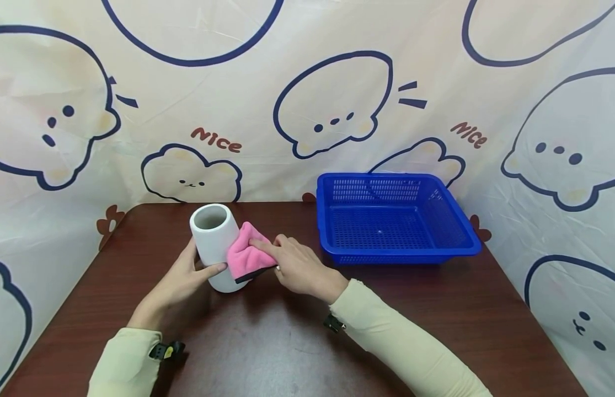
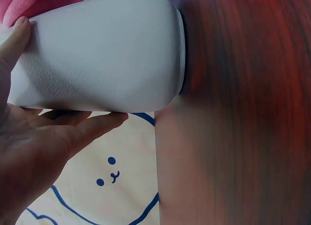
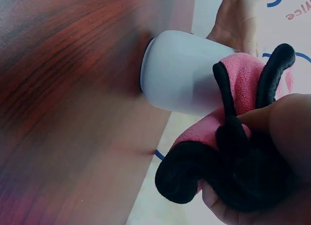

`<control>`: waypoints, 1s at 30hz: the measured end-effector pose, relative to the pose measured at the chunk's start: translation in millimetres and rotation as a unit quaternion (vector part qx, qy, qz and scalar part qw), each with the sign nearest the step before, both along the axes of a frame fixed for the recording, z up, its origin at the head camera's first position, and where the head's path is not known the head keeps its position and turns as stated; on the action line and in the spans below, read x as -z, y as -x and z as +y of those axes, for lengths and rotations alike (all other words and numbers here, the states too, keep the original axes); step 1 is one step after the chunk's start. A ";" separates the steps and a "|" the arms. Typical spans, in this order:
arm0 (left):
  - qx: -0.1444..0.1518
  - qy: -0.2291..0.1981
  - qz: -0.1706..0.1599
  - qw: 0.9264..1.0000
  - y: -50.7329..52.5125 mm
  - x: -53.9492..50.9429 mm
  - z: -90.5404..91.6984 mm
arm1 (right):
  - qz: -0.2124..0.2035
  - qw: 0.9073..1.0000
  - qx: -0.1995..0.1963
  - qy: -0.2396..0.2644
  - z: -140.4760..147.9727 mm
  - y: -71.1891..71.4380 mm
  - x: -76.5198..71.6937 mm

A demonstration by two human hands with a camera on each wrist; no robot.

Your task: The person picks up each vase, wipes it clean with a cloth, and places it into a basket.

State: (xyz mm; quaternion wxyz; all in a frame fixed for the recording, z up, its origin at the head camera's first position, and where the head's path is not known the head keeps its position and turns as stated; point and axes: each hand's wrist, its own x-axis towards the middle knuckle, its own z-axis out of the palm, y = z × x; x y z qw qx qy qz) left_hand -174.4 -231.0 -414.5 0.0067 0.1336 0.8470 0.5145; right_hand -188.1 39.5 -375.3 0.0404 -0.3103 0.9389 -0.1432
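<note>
A white vase [image 1: 214, 240] with a round open mouth stands upright on the brown table, left of centre. My left hand [image 1: 180, 281] grips its left side, the thumb across the front; in the left wrist view the fingers of that hand [image 2: 46, 142] lie along the vase's wall [image 2: 107, 55]. My right hand [image 1: 299, 264] holds a bunched pink cloth [image 1: 247, 253] with black edging against the vase's right side. Seen from the right wrist, the cloth [image 3: 243, 84] is folded between thumb and fingers and touches the vase [image 3: 182, 72].
A blue perforated plastic basket [image 1: 399, 256] sits at the back right of the brown table [image 1: 297, 353]. Behind and at both sides hangs a pale sheet [image 1: 257, 110] printed with cartoon figures. Both wrists carry black straps.
</note>
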 end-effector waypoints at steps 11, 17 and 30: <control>-0.003 0.002 -0.001 1.000 0.2 0.5 0.5 | -0.009 1.000 -0.003 -0.009 2.2 -1.3 11.8; -0.002 0.001 0.000 1.000 -0.3 -0.5 1.2 | -0.005 1.000 -0.005 -0.014 3.1 -2.2 17.3; -0.005 -0.002 0.001 1.000 -1.1 -0.4 1.0 | 0.001 1.000 -0.011 -0.027 3.6 -3.6 31.8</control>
